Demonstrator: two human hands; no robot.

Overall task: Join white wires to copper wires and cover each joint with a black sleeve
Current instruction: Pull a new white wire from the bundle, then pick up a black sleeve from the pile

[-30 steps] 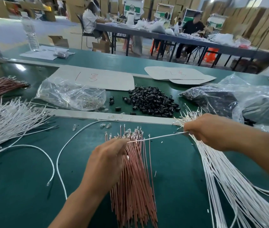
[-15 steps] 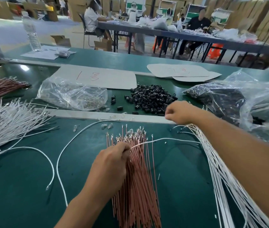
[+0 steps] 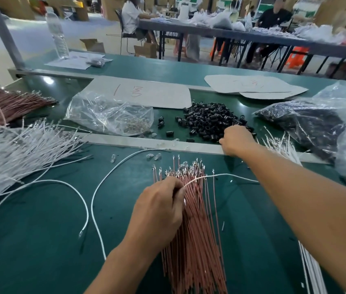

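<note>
A bundle of copper wires (image 3: 193,230) lies on the green table (image 3: 40,240) in front of me. My left hand (image 3: 159,211) pinches one white wire (image 3: 220,176) over the top of that bundle; the wire runs right under my right forearm. My right hand (image 3: 236,140) reaches over the metal rail into the heap of black sleeves (image 3: 208,120), fingers curled down among them; whether it holds a sleeve is hidden. More white wires (image 3: 282,147) lie at the right.
A big pile of white wires (image 3: 15,153) and a second copper bundle (image 3: 4,105) lie at left. Two loose white wires (image 3: 95,194) curve across the table. A clear bag of small parts (image 3: 112,115) and bags of black parts (image 3: 307,122) flank the sleeves.
My right hand let go of the white wire and moved up and forward to the black sleeve heap. My left hand stays on the copper bundle, still pinching the wire.
</note>
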